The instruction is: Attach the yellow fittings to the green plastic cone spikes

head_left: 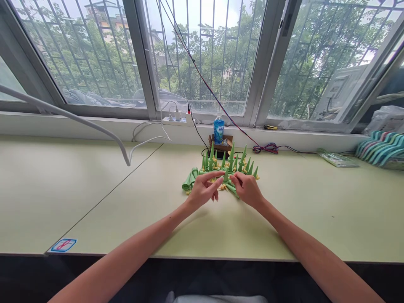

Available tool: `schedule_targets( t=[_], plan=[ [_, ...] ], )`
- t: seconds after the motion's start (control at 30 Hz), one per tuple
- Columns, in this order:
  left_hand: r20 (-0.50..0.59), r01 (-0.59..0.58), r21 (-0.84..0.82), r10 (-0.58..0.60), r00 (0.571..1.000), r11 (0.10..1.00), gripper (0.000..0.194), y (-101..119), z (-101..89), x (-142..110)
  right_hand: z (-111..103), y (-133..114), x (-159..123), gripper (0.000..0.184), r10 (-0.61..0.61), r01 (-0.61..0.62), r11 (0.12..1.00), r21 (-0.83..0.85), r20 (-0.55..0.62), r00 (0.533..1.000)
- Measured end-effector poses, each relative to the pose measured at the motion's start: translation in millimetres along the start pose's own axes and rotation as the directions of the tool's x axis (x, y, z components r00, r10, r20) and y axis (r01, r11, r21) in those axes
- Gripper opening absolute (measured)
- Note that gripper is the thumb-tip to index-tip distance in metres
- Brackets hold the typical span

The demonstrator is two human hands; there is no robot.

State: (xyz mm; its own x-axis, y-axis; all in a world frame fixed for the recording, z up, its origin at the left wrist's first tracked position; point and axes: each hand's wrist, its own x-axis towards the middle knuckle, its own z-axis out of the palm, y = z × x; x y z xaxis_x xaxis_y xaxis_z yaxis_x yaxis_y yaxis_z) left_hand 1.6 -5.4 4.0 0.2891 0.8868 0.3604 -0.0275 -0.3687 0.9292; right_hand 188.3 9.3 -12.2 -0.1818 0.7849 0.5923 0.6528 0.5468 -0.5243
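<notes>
Green cones [232, 157] are already standing, green tubes [187, 184] lying loose, left hand [203, 189] and right hand [248, 190] working narrow-fingered (any hold unclear)

Premises present as a workroom, though the view cannot settle whether domestic or commercial. A long pale worktop [104, 198] with a marked label [63, 245] runs beneath barred windows [217, 63]; a power strip [173, 121] sits at the ledge [303, 141] behind.
</notes>
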Motion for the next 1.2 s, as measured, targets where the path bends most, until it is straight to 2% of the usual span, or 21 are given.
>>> schedule_targets(
  t=[0.57, 1.2],
  plan=[
    [0.015, -0.017, -0.010, 0.017, 1.000, 1.000, 0.039, -1.2, -0.9, 0.8, 0.7, 2.8, -0.3, 0.033, 0.015, -0.015, 1.000, -0.003, -0.024, 1.000],
    [0.043, 0.013, 0.004, -0.013, 0.999, 1.000, 0.037, 2.6, -0.7, -0.3, 1.3, 3.6, -0.6, 0.034, 0.040, -0.042, 0.999, -0.026, -0.069, 0.997]
  ],
)
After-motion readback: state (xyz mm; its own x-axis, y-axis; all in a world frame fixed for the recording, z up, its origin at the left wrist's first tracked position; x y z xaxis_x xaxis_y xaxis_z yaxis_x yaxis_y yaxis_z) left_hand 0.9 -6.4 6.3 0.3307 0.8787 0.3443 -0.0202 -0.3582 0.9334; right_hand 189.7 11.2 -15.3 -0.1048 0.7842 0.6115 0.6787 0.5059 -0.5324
